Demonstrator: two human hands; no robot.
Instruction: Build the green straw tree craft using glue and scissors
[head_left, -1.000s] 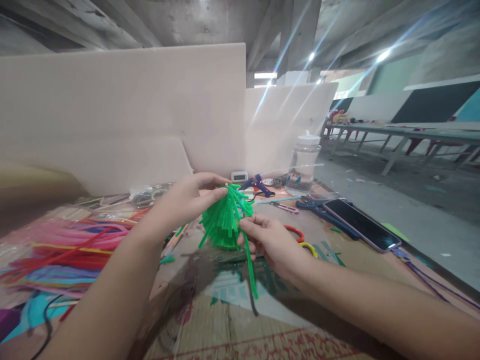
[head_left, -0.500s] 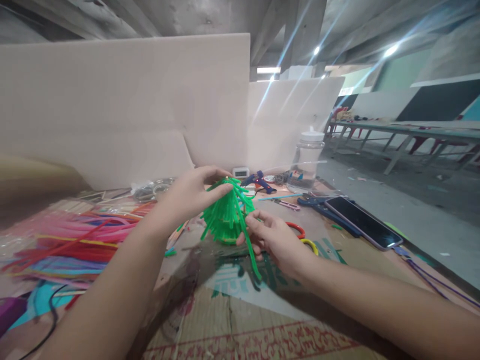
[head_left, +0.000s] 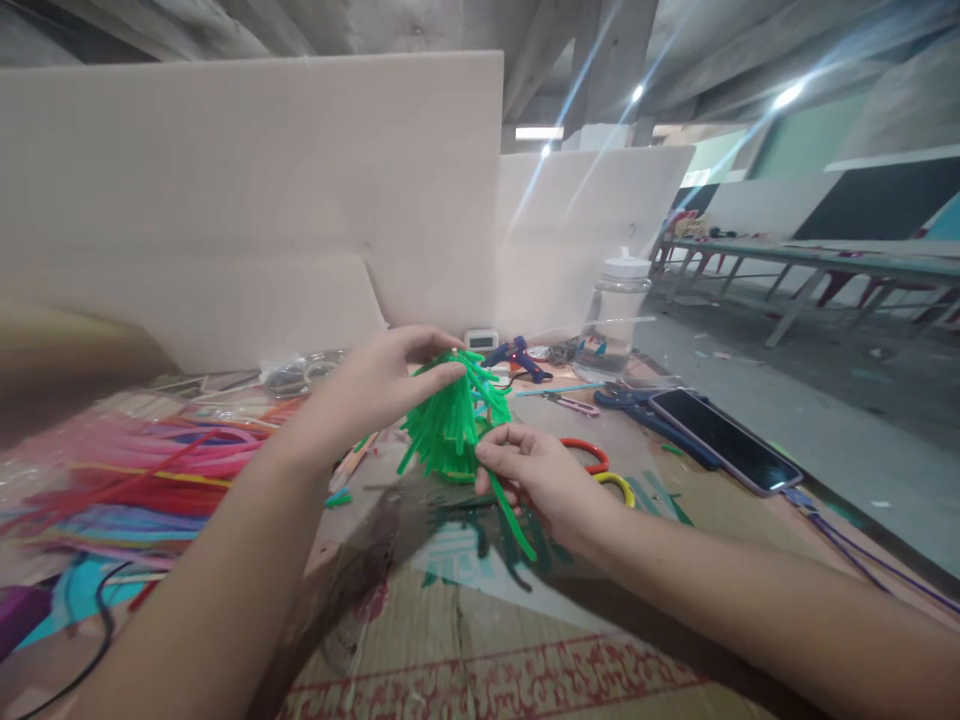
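Observation:
A cone of green pipe cleaners (head_left: pixel 442 430), shaped like a small tree, stands on the table in front of me. My left hand (head_left: pixel 409 375) grips it near the top, thumb on the near side and fingers behind. Low on its right side, my right hand (head_left: pixel 532 475) pinches a long green pipe cleaner (head_left: pixel 514 515) between thumb and fingers; the free end slants down toward me. The upper end of that strand merges with the cone, so I cannot tell whether it is attached. Scissors (head_left: pixel 616 487) with red and yellow handles lie just beyond my right hand.
Colourful pipe cleaners (head_left: pixel 157 480) lie in a heap on the left. Behind the cone are a blue glue gun (head_left: pixel 519 358) and a small digital timer (head_left: pixel 481 341). A water bottle (head_left: pixel 611 315), pliers (head_left: pixel 652 420) and a phone (head_left: pixel 726 440) with a cable stand or lie right.
My right hand has shifted slightly left toward the cone, and the pipe cleaner's free end has swung a little to the right. The left hand stays at the cone's top.

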